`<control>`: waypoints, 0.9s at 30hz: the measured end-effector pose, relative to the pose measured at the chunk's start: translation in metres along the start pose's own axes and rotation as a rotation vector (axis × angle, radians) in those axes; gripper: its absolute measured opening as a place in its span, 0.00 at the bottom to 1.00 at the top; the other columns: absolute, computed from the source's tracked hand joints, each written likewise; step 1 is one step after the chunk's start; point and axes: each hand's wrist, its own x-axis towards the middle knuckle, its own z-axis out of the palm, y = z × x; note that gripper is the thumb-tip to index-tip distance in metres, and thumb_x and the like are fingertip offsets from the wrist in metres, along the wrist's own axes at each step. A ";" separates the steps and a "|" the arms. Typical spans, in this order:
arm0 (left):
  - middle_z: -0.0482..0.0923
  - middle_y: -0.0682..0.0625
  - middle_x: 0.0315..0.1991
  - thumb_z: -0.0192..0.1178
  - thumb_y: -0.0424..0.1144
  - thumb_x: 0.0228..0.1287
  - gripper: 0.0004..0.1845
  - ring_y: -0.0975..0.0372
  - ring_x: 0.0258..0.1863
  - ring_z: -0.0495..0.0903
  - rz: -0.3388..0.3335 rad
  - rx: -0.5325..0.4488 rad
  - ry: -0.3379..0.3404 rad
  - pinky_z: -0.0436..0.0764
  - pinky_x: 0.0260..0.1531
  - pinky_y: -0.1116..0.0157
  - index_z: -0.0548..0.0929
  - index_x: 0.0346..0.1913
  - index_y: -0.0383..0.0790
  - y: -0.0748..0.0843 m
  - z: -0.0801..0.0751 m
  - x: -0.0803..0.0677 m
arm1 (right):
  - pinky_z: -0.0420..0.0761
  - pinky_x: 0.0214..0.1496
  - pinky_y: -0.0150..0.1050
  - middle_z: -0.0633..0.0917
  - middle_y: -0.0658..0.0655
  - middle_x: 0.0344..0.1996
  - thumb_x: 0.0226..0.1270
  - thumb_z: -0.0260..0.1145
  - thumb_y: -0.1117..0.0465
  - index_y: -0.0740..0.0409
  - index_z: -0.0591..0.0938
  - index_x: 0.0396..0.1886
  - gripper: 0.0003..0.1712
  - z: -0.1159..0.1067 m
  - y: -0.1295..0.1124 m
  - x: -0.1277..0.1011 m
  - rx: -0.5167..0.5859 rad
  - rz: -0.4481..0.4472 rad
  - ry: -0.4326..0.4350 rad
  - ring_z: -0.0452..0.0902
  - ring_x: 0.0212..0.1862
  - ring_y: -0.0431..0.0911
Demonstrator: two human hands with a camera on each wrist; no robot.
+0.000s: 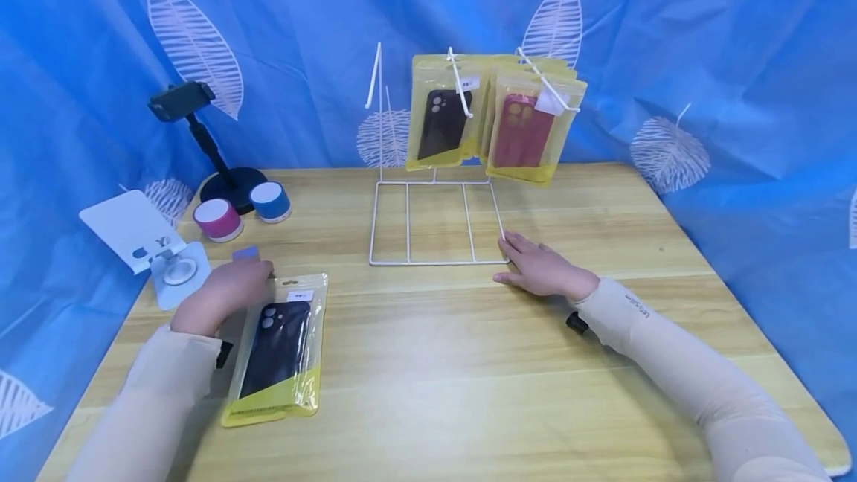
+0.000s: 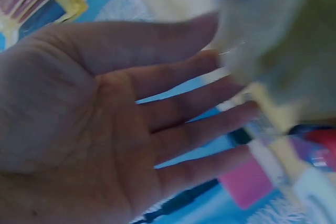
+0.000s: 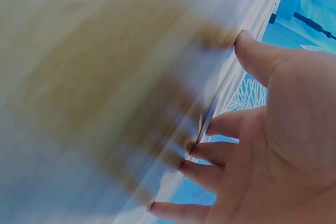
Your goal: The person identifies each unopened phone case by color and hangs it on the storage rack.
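A black phone case in a clear and yellow packet [image 1: 276, 348] lies flat on the wooden table [image 1: 469, 378] at the front left. My left hand [image 1: 254, 277] hovers at the packet's top left corner; in the left wrist view the left hand [image 2: 157, 129] has straight, spread fingers with nothing in the palm. My right hand [image 1: 518, 259] lies flat on the table, fingertips at the front right corner of the white wire rack [image 1: 435, 262]. In the blurred right wrist view, the right hand [image 3: 220, 129] presses its fingertips on the tabletop.
On the rack's hooks hang a packet with a black case [image 1: 442, 125] and one with a red case [image 1: 525, 132]. At the far left stand a black phone holder [image 1: 204, 143], a pink speaker [image 1: 217, 219], a blue speaker [image 1: 270, 201] and a white card stand [image 1: 134, 229].
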 end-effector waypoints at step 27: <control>0.84 0.38 0.42 0.63 0.37 0.67 0.12 0.52 0.36 0.79 0.062 -0.136 0.302 0.82 0.41 0.50 0.83 0.49 0.34 0.003 -0.002 -0.011 | 0.56 0.72 0.71 0.50 0.66 0.79 0.74 0.54 0.36 0.64 0.53 0.79 0.48 0.003 0.001 0.000 0.004 0.007 -0.002 0.45 0.80 0.60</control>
